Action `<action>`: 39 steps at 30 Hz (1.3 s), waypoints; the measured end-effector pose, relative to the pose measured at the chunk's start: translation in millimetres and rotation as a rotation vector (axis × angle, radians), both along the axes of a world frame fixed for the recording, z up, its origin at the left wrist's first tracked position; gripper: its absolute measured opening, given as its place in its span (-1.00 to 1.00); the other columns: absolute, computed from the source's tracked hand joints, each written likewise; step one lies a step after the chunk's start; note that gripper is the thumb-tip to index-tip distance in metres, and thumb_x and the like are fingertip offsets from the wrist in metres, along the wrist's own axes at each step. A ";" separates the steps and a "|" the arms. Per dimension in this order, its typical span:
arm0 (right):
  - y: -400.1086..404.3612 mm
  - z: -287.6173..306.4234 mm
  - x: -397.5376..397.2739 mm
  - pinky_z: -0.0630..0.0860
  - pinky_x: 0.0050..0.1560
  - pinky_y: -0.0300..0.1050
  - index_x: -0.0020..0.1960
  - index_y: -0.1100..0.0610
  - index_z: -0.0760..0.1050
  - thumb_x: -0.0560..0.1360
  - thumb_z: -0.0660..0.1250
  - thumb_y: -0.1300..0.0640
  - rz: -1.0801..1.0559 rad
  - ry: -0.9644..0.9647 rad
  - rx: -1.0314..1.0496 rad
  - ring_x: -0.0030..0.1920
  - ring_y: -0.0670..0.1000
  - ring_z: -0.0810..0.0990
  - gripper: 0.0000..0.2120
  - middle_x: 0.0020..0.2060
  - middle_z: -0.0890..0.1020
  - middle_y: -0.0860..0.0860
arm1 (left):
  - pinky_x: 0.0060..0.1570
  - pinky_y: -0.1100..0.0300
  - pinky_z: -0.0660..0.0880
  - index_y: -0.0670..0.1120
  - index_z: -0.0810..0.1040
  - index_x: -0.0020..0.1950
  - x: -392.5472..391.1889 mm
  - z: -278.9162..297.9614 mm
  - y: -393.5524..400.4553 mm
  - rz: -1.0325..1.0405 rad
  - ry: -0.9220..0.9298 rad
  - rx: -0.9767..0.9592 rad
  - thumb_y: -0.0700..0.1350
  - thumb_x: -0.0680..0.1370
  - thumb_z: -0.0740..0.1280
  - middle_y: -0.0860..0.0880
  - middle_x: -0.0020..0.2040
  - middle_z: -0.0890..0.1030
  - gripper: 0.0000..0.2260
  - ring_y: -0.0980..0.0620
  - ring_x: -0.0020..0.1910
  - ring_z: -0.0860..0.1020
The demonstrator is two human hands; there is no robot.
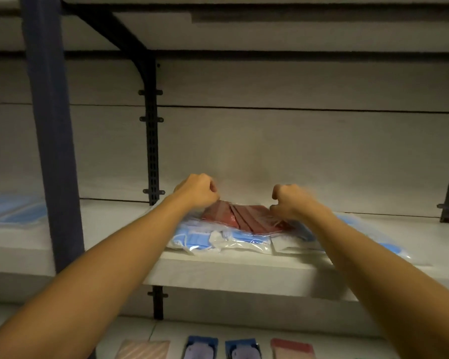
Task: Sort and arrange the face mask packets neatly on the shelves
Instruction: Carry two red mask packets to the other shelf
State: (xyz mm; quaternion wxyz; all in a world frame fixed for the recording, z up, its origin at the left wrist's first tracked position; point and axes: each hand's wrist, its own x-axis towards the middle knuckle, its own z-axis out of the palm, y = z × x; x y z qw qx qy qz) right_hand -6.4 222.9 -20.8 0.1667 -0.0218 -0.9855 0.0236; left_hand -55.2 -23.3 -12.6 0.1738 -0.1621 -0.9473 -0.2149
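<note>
**Operator:** State the condition of both hands.

**Technician:** The left hand [197, 191] is curled and pinches the far left corner of the red mask packet [240, 218]. The right hand [292, 202] is curled likewise on the far right corner of that packet. The fingertips are partly hidden and blurred, so the exact pinch points cannot be confirmed.

**Operator:** Locate the packet.

**Technician:** It lies on top of a loose pile of blue mask packets [218, 239] near the front edge of the middle shelf [218, 275]. Its far edge appears slightly raised. Another blue packet [13, 207] lies well apart at the far left of the shelf, beyond the blue upright [52, 141]. More packets [200, 348] lie in a row on the level below.

**Operator:** Handling characteristics?

**Technician:** By judgement: light, soft and flexible. The clear film wrap is probably slippery, both against the fingers and against the film of the packets beneath. It will likely sag at the centre if lifted by one corner.

**Operator:** Recommended hold?

**Technician:** Two opposite corners or the two short edges, pinched on the film seam. Keep the packet level. Lift it clear instead of dragging it, or the blue packets beneath may slide toward the shelf edge.
</note>
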 end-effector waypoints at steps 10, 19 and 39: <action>5.2 -11.9 -24.0 0.51 0.05 0.01 0.22 0.13 0.54 0.51 0.30 -0.20 0.054 -0.005 -0.057 0.15 0.21 0.58 -0.53 0.17 0.61 0.15 | 0.15 0.07 0.51 -0.11 0.67 0.09 -21.0 -32.2 -1.3 0.078 0.125 -0.091 0.20 0.53 0.34 -0.09 0.14 0.60 -0.60 -0.08 0.12 0.56; 12.1 -18.9 -28.0 0.50 0.08 0.03 -0.10 0.04 0.61 0.41 0.32 -0.38 0.031 -0.087 -0.059 0.03 0.13 0.48 -0.53 0.05 0.48 0.07 | 0.23 0.00 0.47 -0.10 0.73 0.04 -39.7 -44.4 -8.4 0.088 0.063 -0.134 0.30 0.50 0.36 -0.11 0.17 0.55 -0.52 -0.10 0.24 0.45; 18.5 -18.9 -29.9 0.56 0.08 -0.08 0.24 -0.13 0.63 0.52 0.43 0.00 0.090 0.049 -0.275 0.02 0.04 0.63 -0.70 0.00 0.73 0.00 | 0.07 0.04 0.54 0.12 0.61 0.22 -34.1 -42.6 -12.5 -0.033 0.192 0.062 0.05 0.53 0.47 0.09 -0.05 0.60 -0.72 0.06 0.02 0.54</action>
